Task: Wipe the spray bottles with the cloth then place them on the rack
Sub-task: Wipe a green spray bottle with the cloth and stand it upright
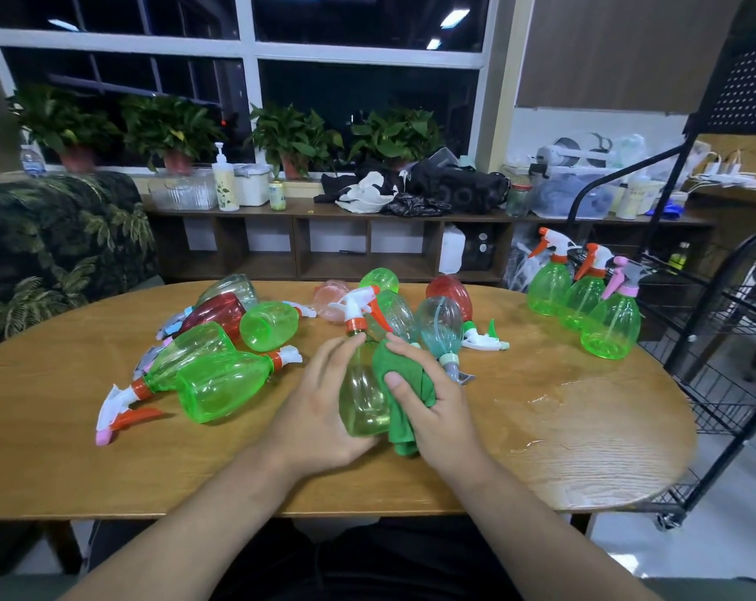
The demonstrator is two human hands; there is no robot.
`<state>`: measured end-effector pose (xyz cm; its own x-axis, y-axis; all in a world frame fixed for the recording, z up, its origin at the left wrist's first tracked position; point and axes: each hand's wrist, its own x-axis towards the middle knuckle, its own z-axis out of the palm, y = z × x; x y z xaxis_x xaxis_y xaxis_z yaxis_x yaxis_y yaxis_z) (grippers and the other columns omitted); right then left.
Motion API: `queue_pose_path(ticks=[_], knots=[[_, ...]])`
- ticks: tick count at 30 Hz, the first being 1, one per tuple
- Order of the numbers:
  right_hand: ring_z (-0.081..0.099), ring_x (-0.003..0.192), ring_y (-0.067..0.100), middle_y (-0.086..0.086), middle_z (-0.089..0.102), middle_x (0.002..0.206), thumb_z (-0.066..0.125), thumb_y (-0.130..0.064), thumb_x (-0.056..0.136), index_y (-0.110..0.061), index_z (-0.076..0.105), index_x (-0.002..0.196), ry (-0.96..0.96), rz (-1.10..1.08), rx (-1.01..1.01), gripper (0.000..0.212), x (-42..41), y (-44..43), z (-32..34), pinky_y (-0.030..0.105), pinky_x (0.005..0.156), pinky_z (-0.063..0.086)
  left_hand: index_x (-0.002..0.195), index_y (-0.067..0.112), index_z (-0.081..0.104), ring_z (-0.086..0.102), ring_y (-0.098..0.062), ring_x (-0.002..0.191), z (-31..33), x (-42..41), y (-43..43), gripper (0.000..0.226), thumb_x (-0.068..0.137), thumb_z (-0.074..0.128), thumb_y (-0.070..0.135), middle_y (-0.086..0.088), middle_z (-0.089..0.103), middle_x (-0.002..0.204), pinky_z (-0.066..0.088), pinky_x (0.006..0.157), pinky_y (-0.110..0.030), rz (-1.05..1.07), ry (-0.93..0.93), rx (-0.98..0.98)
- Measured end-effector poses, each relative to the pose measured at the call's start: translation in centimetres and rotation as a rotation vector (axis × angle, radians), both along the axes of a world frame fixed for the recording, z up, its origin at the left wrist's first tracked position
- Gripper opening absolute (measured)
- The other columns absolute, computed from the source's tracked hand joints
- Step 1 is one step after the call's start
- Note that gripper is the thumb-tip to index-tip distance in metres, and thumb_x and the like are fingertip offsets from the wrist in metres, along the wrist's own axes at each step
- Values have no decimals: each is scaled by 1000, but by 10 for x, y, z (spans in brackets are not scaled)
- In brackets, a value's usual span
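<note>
Our left hand [324, 409] holds a yellow-green spray bottle [363, 401] around its round belly, with the fingers reaching up toward the neck. Our right hand [437, 409] grips the green cloth [404, 383] and presses it on the right side of that bottle. The thumb lies on top of the cloth. The bottle is just over the table [584, 461], close to our edge, and its white and orange sprayer head [359, 305] points away from us.

We think the bottle is light, because it looks empty and is made of thin clear plastic. It may be slippery, and it may squash a bit if we squeeze hard. The belly is the best place to hold it while we rub. The neck under the sprayer head looks good for lifting it. The cloth is soft and bends round the bottle.

To the left a pile of bottles [220, 375] lies on its sides, green, red and clear. More lie behind our hands. Far to the right three green bottles [610, 318] stand up at the table edge, near the black wire rack [714, 383]. A wet patch [554, 401] shines on the table there, so things may slide.
</note>
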<state>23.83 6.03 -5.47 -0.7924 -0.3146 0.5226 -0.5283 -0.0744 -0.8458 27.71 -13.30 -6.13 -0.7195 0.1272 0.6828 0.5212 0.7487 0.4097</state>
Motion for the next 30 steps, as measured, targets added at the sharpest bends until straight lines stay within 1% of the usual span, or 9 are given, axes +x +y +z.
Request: queue_pose_path(ticks=[3, 7, 11, 17, 22, 24, 26, 28, 30], knots=[[69, 125, 20, -1, 73, 131, 66, -23, 106, -26, 70, 136, -131, 43, -114, 30, -1, 3, 4, 40, 107, 55, 160, 11, 38, 43, -16, 149, 1, 4, 3, 111, 74, 90, 59, -3, 39, 158, 38, 122, -32, -60, -3, -58], [73, 111, 23, 8, 77, 119, 66, -25, 102, -15, 74, 126, -299, 113, -265, 27, -3, 4, 12, 33, 94, 58, 163, 13, 35, 42, -16, 151, 3, 8, 4, 115, 75, 92, 59, -4, 37, 161, 41, 122, -36, -114, -6, -96], [72, 105, 28, 15, 75, 115, 71, -29, 101, -16, 77, 119, -459, 214, -377, 23, -5, 5, 12, 39, 92, 61, 165, 17, 30, 39, -16, 155, 2, 8, 3, 118, 75, 94, 58, -1, 35, 167, 38, 124, -38, -147, -24, -112], [73, 106, 24, 11, 77, 113, 67, -23, 100, -12, 75, 121, -329, 128, -338, 25, -6, 5, 12, 34, 91, 58, 169, 31, 14, 27, -10, 159, 0, 4, 4, 122, 77, 87, 65, 4, 28, 172, 32, 128, -43, -128, -100, -135], [72, 113, 23, 5, 76, 120, 65, -18, 105, -18, 71, 129, -273, 124, -263, 24, -6, 2, 7, 30, 91, 58, 168, 35, 17, 38, -8, 152, 2, 3, 4, 121, 76, 90, 64, 9, 33, 165, 36, 125, -34, -118, -123, -40], [70, 120, 23, 4, 73, 128, 63, -20, 106, -25, 70, 133, -224, 125, -212, 29, -6, 1, 3, 31, 96, 56, 167, 30, 23, 38, -7, 152, 1, 3, 3, 118, 75, 91, 62, 9, 35, 163, 34, 124, -28, -86, -104, -2], [65, 130, 25, 3, 69, 137, 60, -21, 105, -29, 66, 140, -160, 125, -146, 36, -6, 0, 0, 39, 107, 53, 166, 27, 27, 39, -4, 150, 1, 3, 3, 116, 75, 91, 59, 9, 37, 161, 32, 123, -22, -50, -91, 34], [58, 139, 27, 2, 64, 146, 58, -20, 107, -27, 61, 148, -82, 116, -67, 41, -5, 0, -3, 48, 117, 46, 165, 25, 29, 40, -2, 148, 2, 2, 2, 113, 74, 91, 56, 9, 40, 158, 32, 121, -18, -15, -81, 74], [51, 147, 24, -3, 58, 155, 57, -15, 108, -25, 59, 150, 4, 82, 14, 43, -4, 2, -5, 49, 123, 40, 164, 24, 31, 40, 1, 146, 1, 1, 1, 112, 73, 90, 52, 8, 43, 154, 31, 119, -16, 28, -69, 105]])
